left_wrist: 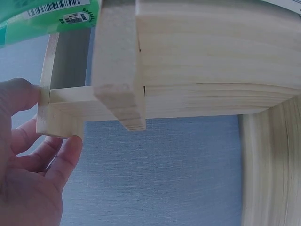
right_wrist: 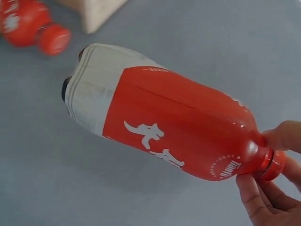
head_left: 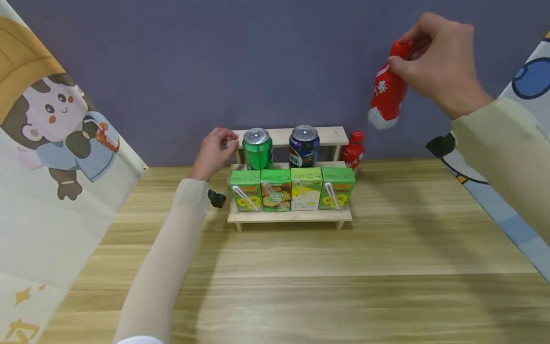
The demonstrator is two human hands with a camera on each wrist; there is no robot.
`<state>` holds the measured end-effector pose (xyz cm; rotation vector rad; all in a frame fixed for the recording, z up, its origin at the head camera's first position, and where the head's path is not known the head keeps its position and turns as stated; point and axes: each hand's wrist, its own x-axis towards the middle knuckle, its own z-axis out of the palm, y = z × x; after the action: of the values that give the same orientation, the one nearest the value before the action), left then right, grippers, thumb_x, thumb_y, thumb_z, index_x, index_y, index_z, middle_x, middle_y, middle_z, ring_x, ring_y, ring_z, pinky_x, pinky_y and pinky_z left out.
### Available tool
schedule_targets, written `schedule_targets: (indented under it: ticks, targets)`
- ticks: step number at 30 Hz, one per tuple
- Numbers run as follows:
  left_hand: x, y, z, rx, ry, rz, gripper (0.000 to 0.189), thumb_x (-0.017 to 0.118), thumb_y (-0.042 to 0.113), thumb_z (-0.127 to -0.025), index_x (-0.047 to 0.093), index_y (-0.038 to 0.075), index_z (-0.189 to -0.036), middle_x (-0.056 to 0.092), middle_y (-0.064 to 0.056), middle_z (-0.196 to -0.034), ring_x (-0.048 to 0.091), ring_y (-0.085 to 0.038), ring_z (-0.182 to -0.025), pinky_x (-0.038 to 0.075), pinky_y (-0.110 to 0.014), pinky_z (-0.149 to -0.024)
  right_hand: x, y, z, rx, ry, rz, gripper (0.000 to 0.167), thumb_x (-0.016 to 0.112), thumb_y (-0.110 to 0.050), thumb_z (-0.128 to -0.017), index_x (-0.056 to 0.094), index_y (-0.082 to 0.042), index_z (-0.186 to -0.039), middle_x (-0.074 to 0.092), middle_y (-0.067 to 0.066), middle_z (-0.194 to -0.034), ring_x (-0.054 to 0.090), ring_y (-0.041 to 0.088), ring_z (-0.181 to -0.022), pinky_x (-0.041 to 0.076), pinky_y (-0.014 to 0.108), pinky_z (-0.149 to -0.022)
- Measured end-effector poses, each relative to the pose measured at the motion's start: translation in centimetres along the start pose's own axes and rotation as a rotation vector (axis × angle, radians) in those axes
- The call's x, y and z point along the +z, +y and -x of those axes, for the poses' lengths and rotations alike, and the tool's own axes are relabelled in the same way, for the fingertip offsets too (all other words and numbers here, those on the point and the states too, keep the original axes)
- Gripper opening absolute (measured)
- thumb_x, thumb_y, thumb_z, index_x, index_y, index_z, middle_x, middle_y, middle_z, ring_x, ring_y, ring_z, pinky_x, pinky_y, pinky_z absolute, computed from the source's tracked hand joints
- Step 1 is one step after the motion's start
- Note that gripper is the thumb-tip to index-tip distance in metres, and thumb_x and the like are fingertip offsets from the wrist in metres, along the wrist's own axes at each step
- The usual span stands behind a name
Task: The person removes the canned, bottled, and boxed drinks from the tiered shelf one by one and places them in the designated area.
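Observation:
High on the right, my right hand (head_left: pixel 447 62) pinches a red bottle (head_left: pixel 388 93) by its capped neck. The bottle hangs tilted in the air, its white base low; the right wrist view shows thumb and fingers around the neck of the same bottle (right_wrist: pixel 178 127). My left hand (head_left: pixel 215 150) holds the left end of the top plank of a small wooden tiered rack (head_left: pixel 331 136). In the left wrist view, the thumb and fingers lie on either side of that plank end (left_wrist: pixel 59 120). A green can (head_left: pixel 258 150) stands close to this hand.
On the rack's middle tier, a dark blue can (head_left: pixel 303 148) stands right of the green one. Several drink cartons (head_left: pixel 275 191) with straws line the lowest tier. Another red bottle (head_left: pixel 353 152) stands behind the rack's right end, near the blue-grey wall (head_left: pixel 180 62). Printed panels flank the wooden table (head_left: pixel 292 286).

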<state>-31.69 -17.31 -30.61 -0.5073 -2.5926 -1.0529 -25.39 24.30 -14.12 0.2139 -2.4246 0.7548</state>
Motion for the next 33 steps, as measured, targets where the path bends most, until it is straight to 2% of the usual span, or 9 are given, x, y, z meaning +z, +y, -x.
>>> schedule_targets:
  ticks: [3,6,9,12,16,21,33]
  targets:
    - [0.0,-0.3,0.0,-0.004,-0.010,-0.007,0.020,0.059,0.023,-0.095,0.063,0.006,-0.106,0.052,-0.009,-0.114,0.051,-0.025,-0.099,0.044,-0.040,-0.087,0.4,2.0,0.8,0.022,-0.041,0.035,0.043,0.060,-0.031,-0.091,0.055,-0.004,-0.124,0.057,0.013,-0.121,0.051,0.019,-0.098,0.046,0.027,-0.091]
    - [0.0,-0.5,0.1,-0.005,-0.014,-0.005,0.021,0.058,0.022,-0.095,0.063,0.006,-0.106,0.052,-0.009,-0.115,0.051,-0.026,-0.100,0.043,-0.041,-0.088,1.1,3.8,1.4,0.027,-0.064,0.053,0.040,0.064,-0.029,-0.088,0.059,-0.001,-0.115,0.061,0.015,-0.110,0.051,0.015,-0.087,0.049,0.019,-0.079]
    - [-0.1,-0.7,0.0,-0.006,-0.008,-0.007,0.020,0.058,0.022,-0.095,0.063,0.006,-0.106,0.052,-0.009,-0.116,0.051,-0.026,-0.101,0.043,-0.042,-0.088,2.0,5.2,1.9,0.033,-0.093,0.060,0.036,0.066,-0.027,-0.087,0.060,0.000,-0.109,0.063,0.015,-0.103,0.053,0.010,-0.080,0.044,0.011,-0.066]
    - [-0.2,-0.7,0.0,-0.009,-0.007,-0.020,0.021,0.058,0.024,-0.095,0.063,0.007,-0.107,0.052,-0.009,-0.115,0.051,-0.026,-0.101,0.043,-0.041,-0.088,2.7,6.5,2.5,0.039,-0.118,0.061,0.034,0.067,-0.025,-0.086,0.061,0.000,-0.107,0.064,0.015,-0.100,0.053,0.006,-0.075,0.040,0.008,-0.061]
    - [-0.3,-0.7,-0.1,-0.008,-0.015,-0.016,0.022,0.058,0.024,-0.095,0.063,0.007,-0.108,0.052,-0.009,-0.115,0.051,-0.026,-0.101,0.044,-0.041,-0.088,3.8,8.1,3.5,0.053,-0.135,0.051,0.033,0.068,-0.024,-0.085,0.061,0.000,-0.106,0.065,0.017,-0.098,0.053,0.006,-0.074,0.040,0.009,-0.058]
    - [-0.3,-0.6,-0.1,-0.022,-0.021,-0.017,0.022,0.058,0.023,-0.095,0.063,0.006,-0.109,0.052,-0.008,-0.115,0.051,-0.025,-0.101,0.044,-0.041,-0.088,5.4,9.8,4.5,0.079,-0.150,0.037,0.031,0.068,-0.022,-0.086,0.061,0.000,-0.106,0.064,0.017,-0.099,0.055,0.013,-0.078,0.041,0.010,-0.058]
    - [-0.2,-0.5,-0.1,-0.015,-0.009,-0.017,0.022,0.059,0.021,-0.095,0.063,0.004,-0.107,0.052,-0.010,-0.118,0.051,-0.026,-0.102,0.043,-0.040,-0.090,8.6,12.6,5.3,0.113,-0.201,-0.014,0.028,0.070,-0.015,-0.085,0.061,-0.001,-0.107,0.063,0.018,-0.100,0.058,0.025,-0.084,0.043,0.013,-0.057]
